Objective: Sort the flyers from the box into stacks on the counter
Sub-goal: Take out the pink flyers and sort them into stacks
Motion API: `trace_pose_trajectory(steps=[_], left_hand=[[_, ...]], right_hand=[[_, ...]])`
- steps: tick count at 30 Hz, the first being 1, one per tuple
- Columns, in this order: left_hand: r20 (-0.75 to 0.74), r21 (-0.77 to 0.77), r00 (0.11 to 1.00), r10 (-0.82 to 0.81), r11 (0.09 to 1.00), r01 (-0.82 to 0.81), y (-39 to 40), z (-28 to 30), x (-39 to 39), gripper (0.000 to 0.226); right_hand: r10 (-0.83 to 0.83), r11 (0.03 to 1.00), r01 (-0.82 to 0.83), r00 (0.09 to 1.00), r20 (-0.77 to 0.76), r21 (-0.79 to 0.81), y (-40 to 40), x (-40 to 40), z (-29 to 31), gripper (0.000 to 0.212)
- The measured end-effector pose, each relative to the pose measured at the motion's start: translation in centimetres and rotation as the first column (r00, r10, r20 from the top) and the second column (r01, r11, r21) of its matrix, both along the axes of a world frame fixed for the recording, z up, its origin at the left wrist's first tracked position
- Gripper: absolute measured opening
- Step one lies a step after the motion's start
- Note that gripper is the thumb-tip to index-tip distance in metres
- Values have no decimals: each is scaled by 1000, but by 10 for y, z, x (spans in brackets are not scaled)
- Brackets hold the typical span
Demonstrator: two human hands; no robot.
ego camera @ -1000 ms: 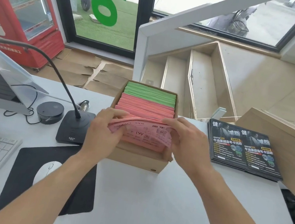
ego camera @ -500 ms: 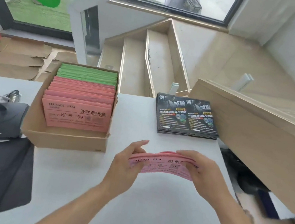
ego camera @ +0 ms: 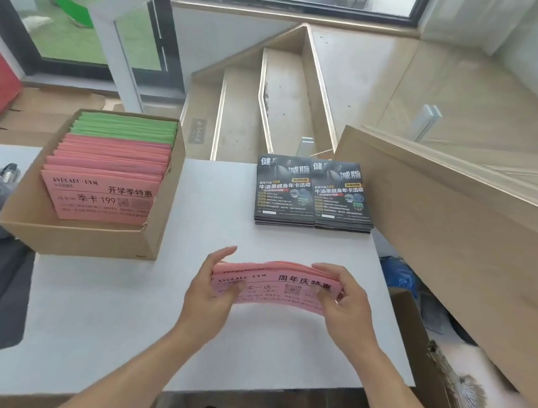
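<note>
Both hands, left hand (ego camera: 210, 294) and right hand (ego camera: 345, 306), grip a pink flyer bundle (ego camera: 275, 286) above the table (ego camera: 127, 315). Black stacks (ego camera: 314, 194) are placed; box (ego camera: 83, 236) holds many pink and green flyers yet to sort.

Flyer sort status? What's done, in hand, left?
Done: two black flyer stacks sit side by side at the counter's far edge. In hand: the left hand and right hand grip the ends of a pink flyer bundle over the counter, not yet set down. Left: the box holds many pink flyers and green flyers.
</note>
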State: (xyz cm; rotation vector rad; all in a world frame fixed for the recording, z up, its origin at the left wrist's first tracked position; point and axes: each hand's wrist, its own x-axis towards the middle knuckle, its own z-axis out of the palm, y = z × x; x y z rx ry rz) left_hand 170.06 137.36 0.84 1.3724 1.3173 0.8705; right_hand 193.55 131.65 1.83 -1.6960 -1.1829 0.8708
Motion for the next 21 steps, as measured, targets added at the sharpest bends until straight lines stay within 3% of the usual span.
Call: trace_pose_trajectory(steps=[6, 14, 21], left_hand=[[-10, 22, 997, 70, 997, -70, -4, 1, 8, 68], [-10, -10, 998, 65, 998, -65, -6, 0, 19, 67], [2, -76, 1000, -30, 997, 30, 19, -15, 21, 69]], right_hand=[[124, 992, -123, 992, -7, 13, 0, 19, -5, 38], [47, 999, -45, 985, -165, 15, -4, 10, -12, 36], [-151, 987, 138, 974, -169, -82, 4, 11, -17, 66]])
